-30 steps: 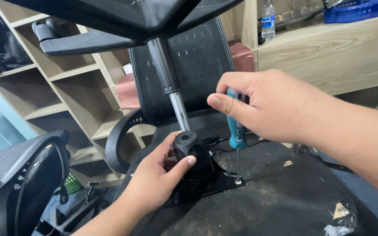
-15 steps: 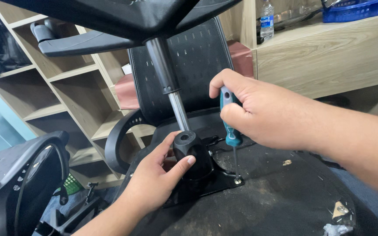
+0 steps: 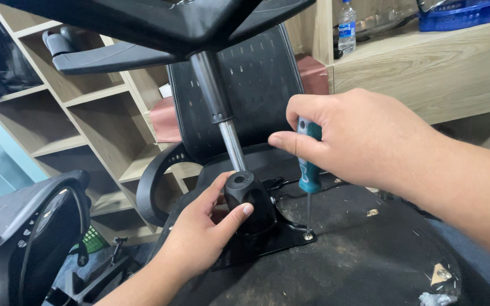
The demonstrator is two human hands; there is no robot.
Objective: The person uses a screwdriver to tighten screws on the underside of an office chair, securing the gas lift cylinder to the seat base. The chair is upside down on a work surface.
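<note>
An office chair lies upside down, its black seat underside [image 3: 370, 266] facing me. My left hand [image 3: 199, 232] grips the black mechanism housing [image 3: 250, 207] bolted on a black metal plate [image 3: 279, 238]. A silver and black gas cylinder [image 3: 222, 113] rises from the housing to the black star base [image 3: 160, 22] at the top. My right hand [image 3: 358, 139] holds a teal-handled screwdriver [image 3: 309, 170] upright, its tip on a screw [image 3: 308, 234] at the plate's right corner.
A black mesh chair back [image 3: 256, 79] stands behind. Wooden shelves [image 3: 80, 113] fill the left. A wooden counter [image 3: 426, 62] at the back right carries a water bottle [image 3: 346, 20] and a blue basket [image 3: 460, 14]. Another black chair part [image 3: 29, 238] sits low left.
My right hand with the screwdriver has shifted slightly and turned, the grip rotating on the handle. My left hand stays on the housing.
</note>
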